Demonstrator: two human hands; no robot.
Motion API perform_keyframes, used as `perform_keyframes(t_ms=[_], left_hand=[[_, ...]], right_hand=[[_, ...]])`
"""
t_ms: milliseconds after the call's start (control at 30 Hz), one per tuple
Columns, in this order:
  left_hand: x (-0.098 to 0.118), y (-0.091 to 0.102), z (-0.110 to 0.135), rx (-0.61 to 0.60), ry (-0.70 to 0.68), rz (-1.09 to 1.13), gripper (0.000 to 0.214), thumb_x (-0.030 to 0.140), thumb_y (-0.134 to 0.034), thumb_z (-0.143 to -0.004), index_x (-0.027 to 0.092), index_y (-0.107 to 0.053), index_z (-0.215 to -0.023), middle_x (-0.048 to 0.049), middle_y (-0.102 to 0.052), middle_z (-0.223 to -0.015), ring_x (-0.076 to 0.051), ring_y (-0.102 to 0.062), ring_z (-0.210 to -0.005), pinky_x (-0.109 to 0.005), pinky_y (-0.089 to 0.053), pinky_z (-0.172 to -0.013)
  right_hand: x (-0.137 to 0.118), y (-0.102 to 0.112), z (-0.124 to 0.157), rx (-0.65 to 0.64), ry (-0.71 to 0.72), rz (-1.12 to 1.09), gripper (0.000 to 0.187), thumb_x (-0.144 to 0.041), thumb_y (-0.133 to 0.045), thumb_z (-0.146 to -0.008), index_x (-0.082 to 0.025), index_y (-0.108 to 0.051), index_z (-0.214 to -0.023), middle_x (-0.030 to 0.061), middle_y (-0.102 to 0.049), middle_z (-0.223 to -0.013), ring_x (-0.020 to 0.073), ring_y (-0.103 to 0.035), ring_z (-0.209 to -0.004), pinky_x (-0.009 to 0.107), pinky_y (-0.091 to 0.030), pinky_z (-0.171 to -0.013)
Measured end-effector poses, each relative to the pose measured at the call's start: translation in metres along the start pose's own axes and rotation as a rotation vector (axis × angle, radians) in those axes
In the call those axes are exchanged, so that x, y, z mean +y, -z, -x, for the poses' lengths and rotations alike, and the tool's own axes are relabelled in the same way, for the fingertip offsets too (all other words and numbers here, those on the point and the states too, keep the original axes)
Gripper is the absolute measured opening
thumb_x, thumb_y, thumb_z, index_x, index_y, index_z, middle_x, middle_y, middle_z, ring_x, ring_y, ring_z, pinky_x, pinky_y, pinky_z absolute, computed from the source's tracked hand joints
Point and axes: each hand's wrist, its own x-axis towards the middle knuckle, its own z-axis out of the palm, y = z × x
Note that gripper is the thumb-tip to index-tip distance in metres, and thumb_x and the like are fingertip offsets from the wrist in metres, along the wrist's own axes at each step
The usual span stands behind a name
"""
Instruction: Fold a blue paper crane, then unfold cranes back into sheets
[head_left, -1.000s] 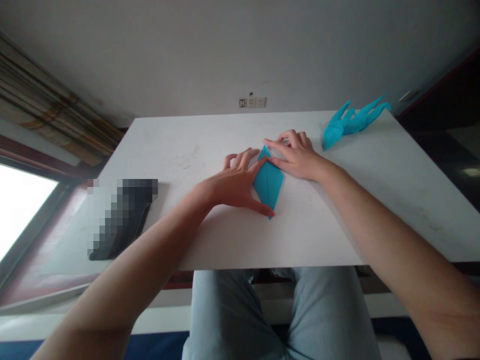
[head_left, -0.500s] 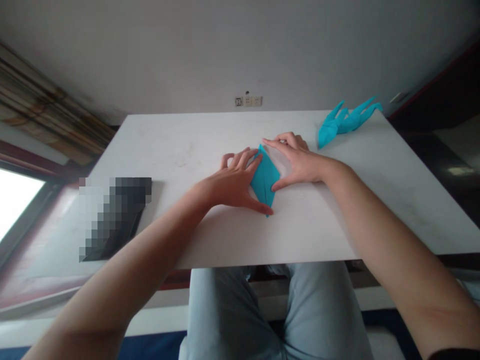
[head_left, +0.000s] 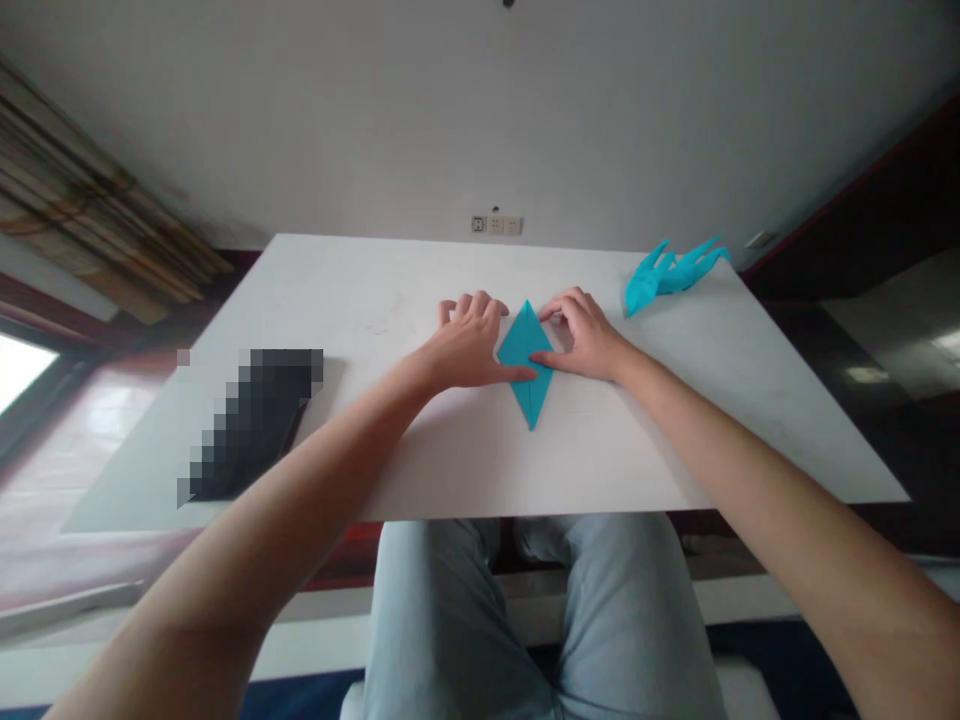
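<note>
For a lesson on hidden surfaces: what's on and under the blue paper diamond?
The left hand and right hand each have a thumb on the blue paper diamond. The white tabletop shows around it; whatever lies directly beneath is covered.

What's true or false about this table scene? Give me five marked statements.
The left hand touches the blue paper diamond. True.
The right hand is clear of the blue paper diamond. False: it touches the paper too.
Other folded blue paper sits at the far right of the white table. True.
The table holds nothing left of the hands. False: a dark, pixelated object lies there.
Wall sockets show beyond the table. True.
</note>
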Motion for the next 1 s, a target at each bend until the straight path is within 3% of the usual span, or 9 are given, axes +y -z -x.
perform_keyframes(t_ms=[267, 433, 600, 700, 867, 1000], left_hand=[[-0.006, 0.001, -0.009, 0.030, 0.045, 0.106, 0.070, 0.065, -0.086, -0.085, 0.019, -0.069, -0.135, -0.0193, -0.069, -0.143, -0.044, -0.061, -0.137, -0.061, -0.039, -0.124], [-0.011, 0.000, -0.014, 0.004, -0.003, 0.172, 0.038, 0.055, -0.075, -0.097, 0.021, -0.074, -0.115, -0.0152, -0.077, -0.129, -0.037, -0.071, -0.121, -0.056, -0.044, -0.115], [-0.017, -0.001, -0.020, 0.043, 0.013, 0.277, 0.035, 0.056, -0.072, -0.098, 0.021, -0.073, -0.101, -0.0103, -0.080, -0.111, -0.029, -0.073, -0.102, -0.047, -0.050, -0.102], [-0.020, -0.001, -0.021, 0.127, -0.013, 0.399, 0.031, 0.052, -0.071, -0.096, 0.021, -0.071, -0.099, -0.0091, -0.079, -0.106, -0.024, -0.071, -0.092, -0.038, -0.053, -0.087], [-0.022, -0.002, -0.020, 0.127, 0.056, 0.531, 0.033, 0.055, -0.072, -0.097, 0.023, -0.071, -0.097, -0.0022, -0.074, -0.081, -0.020, -0.066, -0.078, -0.033, -0.051, -0.075], [-0.020, -0.004, -0.018, 0.180, 0.057, 0.450, 0.032, 0.045, -0.080, -0.093, 0.022, -0.071, -0.114, -0.0064, -0.083, -0.105, -0.020, -0.071, -0.087, -0.035, -0.056, -0.082]], right_hand=[[0.000, -0.002, -0.003, 0.095, -0.053, -0.059, 0.044, -0.056, -0.100, -0.081, -0.027, -0.072, -0.099, 0.0082, -0.068, -0.109, 0.0330, -0.069, -0.103, 0.051, -0.060, -0.096], [-0.003, 0.001, -0.001, 0.095, -0.065, -0.169, 0.041, -0.056, -0.097, -0.082, -0.027, -0.072, -0.095, 0.0069, -0.068, -0.105, 0.0261, -0.065, -0.088, 0.044, -0.056, -0.080], [0.000, 0.005, -0.003, 0.077, -0.087, -0.291, 0.034, -0.055, -0.092, -0.086, -0.027, -0.071, -0.087, 0.0050, -0.067, -0.099, 0.0223, -0.058, -0.081, 0.038, -0.050, -0.070], [-0.001, 0.008, -0.005, 0.049, -0.088, -0.339, 0.036, -0.056, -0.091, -0.086, -0.027, -0.070, -0.087, 0.0037, -0.065, -0.098, 0.0212, -0.057, -0.080, 0.039, -0.051, -0.072], [-0.007, 0.011, -0.004, 0.005, -0.086, -0.362, 0.039, -0.061, -0.086, -0.091, -0.027, -0.071, -0.082, 0.0061, -0.068, -0.104, 0.0246, -0.064, -0.091, 0.043, -0.055, -0.082], [-0.011, 0.012, -0.003, -0.091, -0.092, -0.327, 0.040, -0.063, -0.085, -0.092, -0.026, -0.074, -0.079, 0.0068, -0.066, -0.106, 0.0252, -0.065, -0.093, 0.045, -0.056, -0.087]])
